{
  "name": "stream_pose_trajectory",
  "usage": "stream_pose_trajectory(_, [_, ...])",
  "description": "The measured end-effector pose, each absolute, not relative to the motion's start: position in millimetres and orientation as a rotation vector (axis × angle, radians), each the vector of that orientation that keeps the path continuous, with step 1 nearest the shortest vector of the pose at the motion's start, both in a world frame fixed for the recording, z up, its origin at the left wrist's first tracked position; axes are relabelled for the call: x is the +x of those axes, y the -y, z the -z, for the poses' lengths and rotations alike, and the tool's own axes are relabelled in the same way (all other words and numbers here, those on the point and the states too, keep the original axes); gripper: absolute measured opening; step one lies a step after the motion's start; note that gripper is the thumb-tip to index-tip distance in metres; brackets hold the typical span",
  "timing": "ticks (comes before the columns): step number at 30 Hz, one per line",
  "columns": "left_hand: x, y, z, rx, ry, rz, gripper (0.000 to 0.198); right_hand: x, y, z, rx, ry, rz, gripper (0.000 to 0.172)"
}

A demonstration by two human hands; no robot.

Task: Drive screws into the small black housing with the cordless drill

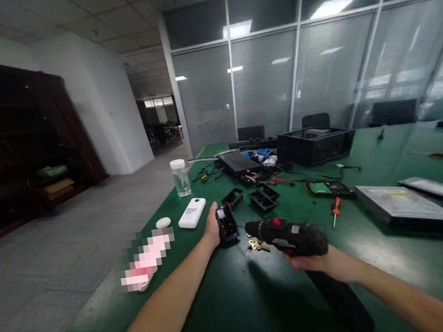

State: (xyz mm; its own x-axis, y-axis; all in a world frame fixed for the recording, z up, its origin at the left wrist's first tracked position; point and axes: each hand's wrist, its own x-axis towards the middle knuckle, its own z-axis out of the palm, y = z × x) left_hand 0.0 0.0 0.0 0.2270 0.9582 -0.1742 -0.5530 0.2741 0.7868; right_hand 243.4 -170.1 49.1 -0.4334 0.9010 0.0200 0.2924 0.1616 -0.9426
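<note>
My left hand (213, 226) is closed around a small black box-shaped part (227, 222), holding it upright on the green table (236, 309). My right hand (318, 260) grips a black cordless drill (289, 235) by its handle. The drill's nose points left at the black part and nearly touches it. Small brass-coloured pieces (258, 245) lie on the table just below the drill's nose.
Behind lie two small black trays (264, 197), a white device (192, 213), a white puck (163, 222), a clear jar (180, 178), a red-handled screwdriver (335, 209), a circuit board (326, 188), a black case (314, 144) and flat drives (407, 207). The table's edge runs along the left.
</note>
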Motion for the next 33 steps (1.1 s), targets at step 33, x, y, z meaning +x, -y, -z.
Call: stream_pose_trajectory(33, [-0.9, -1.8, 4.4, 0.676, -0.696, -1.146, 0.042, 239.3, 172.9, -54.2, -1.177, 1.786, -1.245, 0.037])
